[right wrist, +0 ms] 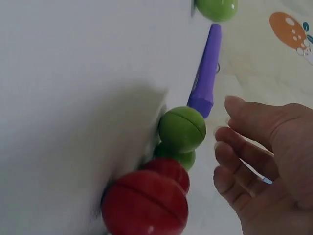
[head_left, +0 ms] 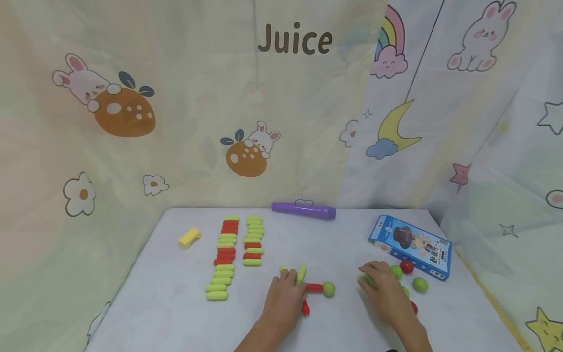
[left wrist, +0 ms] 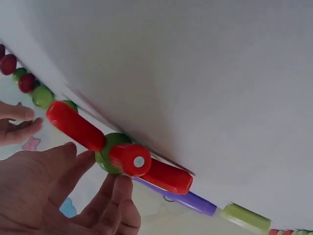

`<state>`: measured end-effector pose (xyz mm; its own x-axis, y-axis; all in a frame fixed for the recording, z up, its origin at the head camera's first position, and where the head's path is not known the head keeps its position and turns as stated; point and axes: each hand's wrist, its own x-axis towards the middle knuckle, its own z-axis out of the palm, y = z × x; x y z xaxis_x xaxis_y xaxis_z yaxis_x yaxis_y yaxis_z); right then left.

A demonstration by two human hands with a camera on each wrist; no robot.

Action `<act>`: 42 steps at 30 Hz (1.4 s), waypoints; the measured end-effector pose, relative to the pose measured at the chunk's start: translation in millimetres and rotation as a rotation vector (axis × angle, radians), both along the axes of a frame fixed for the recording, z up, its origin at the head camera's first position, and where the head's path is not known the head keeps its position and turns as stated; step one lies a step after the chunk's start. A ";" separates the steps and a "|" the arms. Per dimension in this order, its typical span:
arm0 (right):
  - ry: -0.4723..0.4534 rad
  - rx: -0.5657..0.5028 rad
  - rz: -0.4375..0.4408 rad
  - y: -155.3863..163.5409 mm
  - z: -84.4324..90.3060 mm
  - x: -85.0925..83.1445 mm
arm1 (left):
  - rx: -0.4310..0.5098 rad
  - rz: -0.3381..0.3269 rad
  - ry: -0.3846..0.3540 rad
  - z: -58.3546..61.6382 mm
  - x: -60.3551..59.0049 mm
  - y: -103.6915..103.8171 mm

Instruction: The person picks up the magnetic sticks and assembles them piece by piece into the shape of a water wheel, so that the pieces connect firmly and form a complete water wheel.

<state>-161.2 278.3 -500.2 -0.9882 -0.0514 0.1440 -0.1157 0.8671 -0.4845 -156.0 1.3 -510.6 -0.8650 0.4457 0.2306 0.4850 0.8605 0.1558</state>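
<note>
Down near the front edge of the white table (head_left: 176,303), the left hand (head_left: 283,298) has its fingers curled round a small build of sticks and a ball: two red sticks (left wrist: 76,126) meet at a green ball (left wrist: 108,154), and the fingertips press that joint, likely to keep the pieces steady against the table. In the head view a green stick (head_left: 301,274) stands up just beside the same fingers, though whether it is pinched or only touched cannot be told. The right hand (head_left: 384,291) lies apart to the right, palm down over a loose cluster of balls; its wrist view shows the fingers gently bent and holding nothing, close to a green ball (right wrist: 182,129) with red balls (right wrist: 145,203) just beside it.

Behind the cluster sits a blue box (head_left: 411,247), close enough to hem the balls in on the far side. Further back a purple marker (head_left: 303,210) lies along the table's rear edge. To the left, two neat rows of green and red sticks (head_left: 235,252) run front to back, well apart from both hands, with a yellow block (head_left: 189,237) beyond them. A printed curtain (head_left: 132,122) encloses the table.
</note>
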 end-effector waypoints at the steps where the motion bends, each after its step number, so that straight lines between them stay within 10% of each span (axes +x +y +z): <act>1: -0.009 0.017 -0.009 4.7 1.3 0.6 | -0.023 0.002 0.008 -0.8 -0.8 2.1; 12: -0.066 0.084 0.028 17.1 -6.2 -2.7 | -0.048 -0.019 -0.049 -2.7 -9.2 0.1; 22: -0.072 0.115 0.041 15.0 -5.2 -6.4 | 0.121 -0.039 -0.018 -6.9 -11.2 -17.7; 42: -0.028 -0.160 0.241 -39.8 -22.7 -40.3 | 0.012 0.110 0.008 -5.1 -16.3 -23.6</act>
<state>-201.6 238.5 -522.9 -0.9540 -0.2641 0.1422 -0.2939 0.7283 -0.6190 -172.2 -22.3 -515.7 -0.9067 0.3454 0.2422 0.3889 0.9068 0.1628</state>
